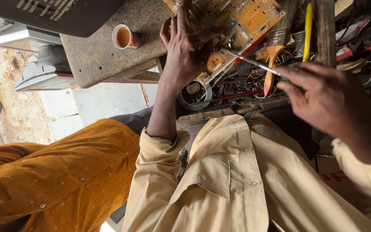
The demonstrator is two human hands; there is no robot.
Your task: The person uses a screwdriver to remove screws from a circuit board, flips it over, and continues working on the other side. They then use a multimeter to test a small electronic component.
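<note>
Two hands work over an orange circuit board (pixel 241 21) that lies tilted on a cluttered wooden surface (pixel 99 56). The left hand (pixel 190 47) rests on the near edge of the board, its fingers (pixel 179 21) spread and pressed against it, steadying rather than clenching. The right hand (pixel 327 99) sits to the right of the board and pinches a thin metal probe (pixel 250 60) between thumb and fingers; the shaft slants across to the board, and its tip looks to meet the board's near edge close to the left hand, though the exact point of contact is too small to tell.

Just beside the board on the right lie a paintbrush (pixel 273 56) with an orange handle and a yellow-handled tool (pixel 308 25), and below the board a tangle of wires and small parts (pixel 237 88) fills a tray. A small cup of brown drink (pixel 124 37) stands well to the left of the board. Another person's orange sleeve (pixel 61 172) shows at the lower left.

Judging from this, the work on the board is in mid-course: the board is bare and out of any casing, the probe is applied, and nothing shows it finished or reassembled.
</note>
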